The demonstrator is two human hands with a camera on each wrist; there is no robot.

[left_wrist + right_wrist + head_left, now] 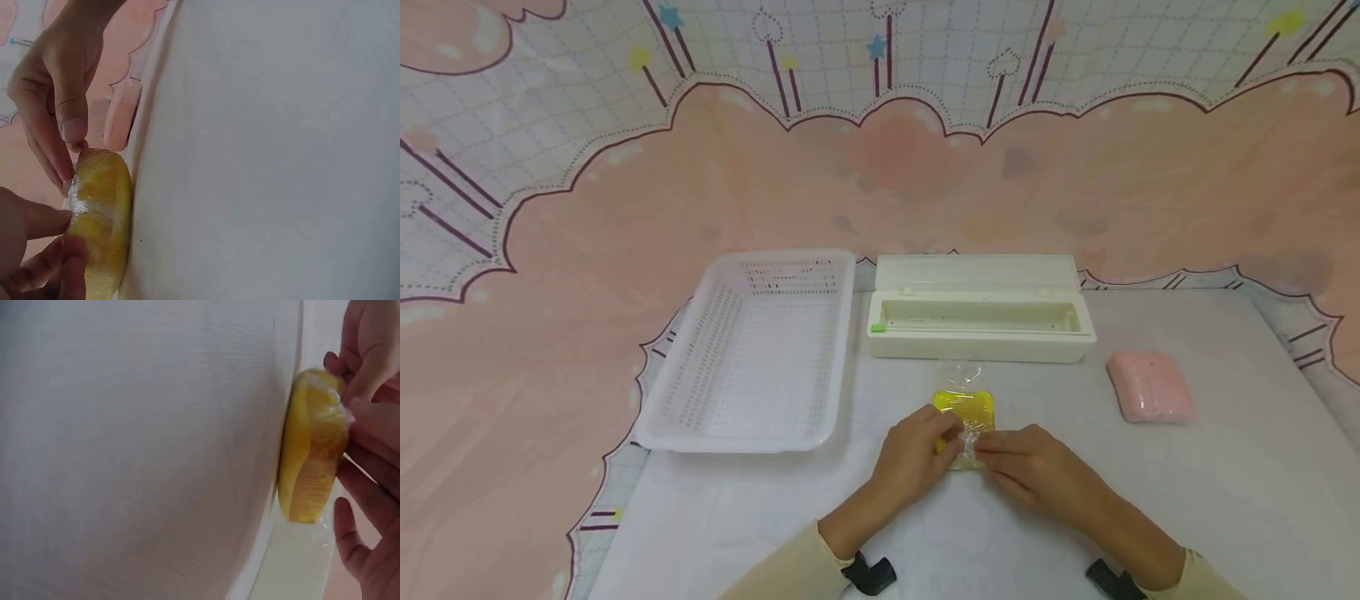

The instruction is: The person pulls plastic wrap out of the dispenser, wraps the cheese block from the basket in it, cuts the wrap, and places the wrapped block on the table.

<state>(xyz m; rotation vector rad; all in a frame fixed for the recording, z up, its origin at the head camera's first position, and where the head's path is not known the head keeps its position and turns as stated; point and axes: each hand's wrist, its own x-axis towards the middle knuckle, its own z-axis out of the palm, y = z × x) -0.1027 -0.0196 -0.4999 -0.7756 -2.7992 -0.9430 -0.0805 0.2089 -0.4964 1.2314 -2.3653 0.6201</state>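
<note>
A yellow block [966, 406] wrapped in clear cling film [967, 442] lies on the white cloth in front of me. Over its near part, my left hand [917, 454] pinches the gathered film with bent fingers. My right hand [1037, 471] comes in from the other side, its straight fingertips touching the bunched film. In the left wrist view, the right thumb hangs apart from its fingers above the end of the wrapped block [103, 219]. From the right wrist view, the film looks crumpled on top of the block [312, 444], right under both hands' fingertips.
Behind the block stands a white cling film dispenser [981, 346] with its lid raised and a green slider at the left. A white perforated basket [842, 367] stands on the left. On the right lies a pink block [1150, 387] in shiny film. Patterned cloth hangs behind.
</note>
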